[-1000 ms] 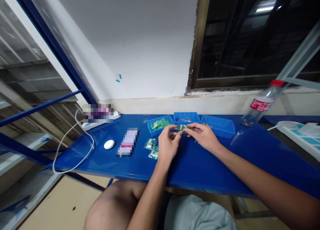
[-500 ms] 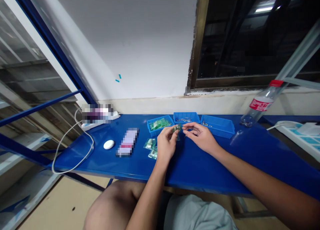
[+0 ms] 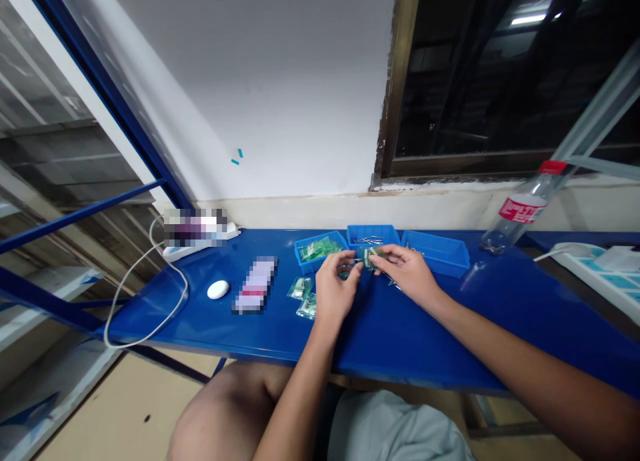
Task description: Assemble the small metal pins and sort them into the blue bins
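Note:
Between my two hands is a small clear greenish plastic bag with small pale parts in it. My left hand is closed on its left side, thumb toward the fingertips. On the other side my right hand pinches the bag between thumb and fingers. Left of my left wrist, two similar filled bags, an upper bag and a lower bag, lie on the blue table. Just below my right fingers, small metal pieces show in part.
Behind my hands stand a blue bin of green bags, a blue bin of thin metal pieces and a third blue bin. A white oval object and blurred-out phone-shaped item lie left. A bottle stands right.
Half a second ago my right hand was apart from the bag, which my left hand held alone. My right hand has since moved left and taken hold of the bag again.

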The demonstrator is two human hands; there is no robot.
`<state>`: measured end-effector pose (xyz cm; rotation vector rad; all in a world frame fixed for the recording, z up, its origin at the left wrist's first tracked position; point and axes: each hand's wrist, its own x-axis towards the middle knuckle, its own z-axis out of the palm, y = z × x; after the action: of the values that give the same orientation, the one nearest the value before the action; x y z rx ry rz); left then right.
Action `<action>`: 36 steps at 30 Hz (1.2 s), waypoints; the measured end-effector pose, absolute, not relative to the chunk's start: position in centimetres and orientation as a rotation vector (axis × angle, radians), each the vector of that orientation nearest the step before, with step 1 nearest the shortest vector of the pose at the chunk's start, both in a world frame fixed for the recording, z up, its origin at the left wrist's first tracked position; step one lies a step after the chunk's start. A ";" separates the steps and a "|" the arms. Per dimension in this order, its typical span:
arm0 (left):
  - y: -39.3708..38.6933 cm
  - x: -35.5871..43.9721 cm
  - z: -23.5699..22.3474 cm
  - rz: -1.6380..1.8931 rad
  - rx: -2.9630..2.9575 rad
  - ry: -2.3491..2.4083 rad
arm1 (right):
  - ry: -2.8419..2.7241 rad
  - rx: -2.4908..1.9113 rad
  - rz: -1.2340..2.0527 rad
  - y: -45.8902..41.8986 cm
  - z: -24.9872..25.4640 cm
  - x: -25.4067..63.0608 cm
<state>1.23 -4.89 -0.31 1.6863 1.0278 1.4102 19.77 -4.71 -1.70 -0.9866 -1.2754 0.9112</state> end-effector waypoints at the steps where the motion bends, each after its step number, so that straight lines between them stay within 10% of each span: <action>1: -5.1 1.3 -0.2 1.413 1.747 1.044 | -1.251 -1.004 0.895 -4.6 -1.8 19.8; 36: -5.8 2.1 -0.5 1.300 1.886 0.913 | -1.359 -0.974 0.916 -4.6 -2.4 20.1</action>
<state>2.05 -5.80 -0.49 1.8856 0.9133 1.2995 20.06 -4.57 -2.43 -0.9735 -1.3587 0.9163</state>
